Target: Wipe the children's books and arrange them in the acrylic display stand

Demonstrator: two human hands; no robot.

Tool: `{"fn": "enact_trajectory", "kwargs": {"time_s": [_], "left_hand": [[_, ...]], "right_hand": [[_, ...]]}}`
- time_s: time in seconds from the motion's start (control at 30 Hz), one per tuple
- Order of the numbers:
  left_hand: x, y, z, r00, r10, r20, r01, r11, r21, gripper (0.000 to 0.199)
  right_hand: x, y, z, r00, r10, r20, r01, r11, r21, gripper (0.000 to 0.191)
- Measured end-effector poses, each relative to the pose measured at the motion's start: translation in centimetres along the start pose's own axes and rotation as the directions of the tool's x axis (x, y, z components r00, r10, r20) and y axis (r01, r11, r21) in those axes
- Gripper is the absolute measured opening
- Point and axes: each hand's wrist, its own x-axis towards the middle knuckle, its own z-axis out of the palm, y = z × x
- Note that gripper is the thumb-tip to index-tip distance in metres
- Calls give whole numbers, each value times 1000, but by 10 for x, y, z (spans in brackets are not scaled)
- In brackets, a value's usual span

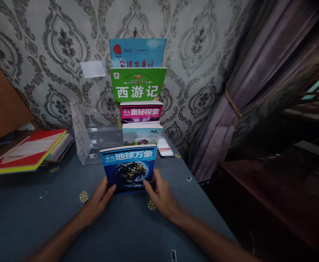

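Observation:
A blue book with a picture of the Earth (130,171) is held upright, leaning back slightly, between my two hands. My left hand (101,196) grips its lower left edge, thumb on the cover. On its lower right side, my right hand (159,191) holds it with the thumb in front. Behind it, books rise in tiers on a clear acrylic rack (80,134): a pale blue one (141,134), a magenta one (141,112), a green one (139,85) and, at the top, a light blue one (137,51). The rack's left part holds no books.
Red and yellow folders (30,149) lie piled at the left beside a brown wooden box (5,102). A white item, partly pixelated, (165,147) is right of the rack. Patterned wall behind; a purple curtain (222,120) hangs past the table's (66,225) right edge.

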Motion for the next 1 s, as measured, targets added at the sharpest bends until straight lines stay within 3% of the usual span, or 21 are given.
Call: {"fn": "enact_trajectory", "kwargs": {"time_s": [0.1, 0.23, 0.47, 0.7, 1.0], "left_hand": [[5, 1, 2, 1000, -14, -24, 14, 1000, -26, 68], [16, 7, 7, 1000, 16, -4, -16, 998, -63, 67], [36, 4, 18, 999, 37, 37, -32, 990, -137, 68], [53, 0, 25, 999, -9, 44, 18, 981, -194, 72], [68, 13, 31, 996, 50, 69, -30, 965, -260, 68]], "right_hand": [[1, 2, -1, 1000, -7, 7, 7, 999, 41, 12], [5, 7, -1, 998, 5, -70, 0, 998, 65, 17], [12, 19, -2, 985, 126, -120, -97, 970, 223, 24], [19, 33, -4, 973, 155, -173, -114, 968, 224, 30], [32, 34, -16, 974, 137, -178, -91, 965, 246, 32]]}}
